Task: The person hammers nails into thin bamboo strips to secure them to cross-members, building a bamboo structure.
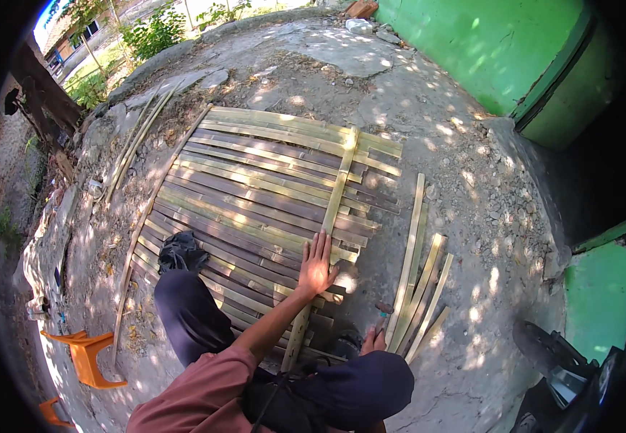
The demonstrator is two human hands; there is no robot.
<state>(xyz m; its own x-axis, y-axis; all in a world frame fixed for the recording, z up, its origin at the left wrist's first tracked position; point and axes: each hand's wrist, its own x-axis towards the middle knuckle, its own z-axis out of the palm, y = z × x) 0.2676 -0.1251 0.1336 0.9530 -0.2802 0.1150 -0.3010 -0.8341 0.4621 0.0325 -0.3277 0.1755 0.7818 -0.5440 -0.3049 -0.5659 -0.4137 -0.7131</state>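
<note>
Many bamboo slats lie side by side on the ground as a panel (pixel 237 195). A long bamboo strip (pixel 338 189) crosses over them near their right ends. My left hand (pixel 316 268) lies flat on this strip with the fingers stretched out. Beside my right knee, my right hand (pixel 373 341) is closed around a hammer (pixel 383 308); its head points away from me, and part of the handle is hidden in my grip. A black plastic bag (pixel 182 252) sits on the slats near my left knee.
Loose bamboo strips (pixel 417 289) lie to the right of the panel, and more thin strips (pixel 139 144) at the far left. An orange plastic stool (pixel 88 359) stands at lower left. A green wall (pixel 471 43) rises at right, and a motorbike (pixel 572 379) shows at lower right.
</note>
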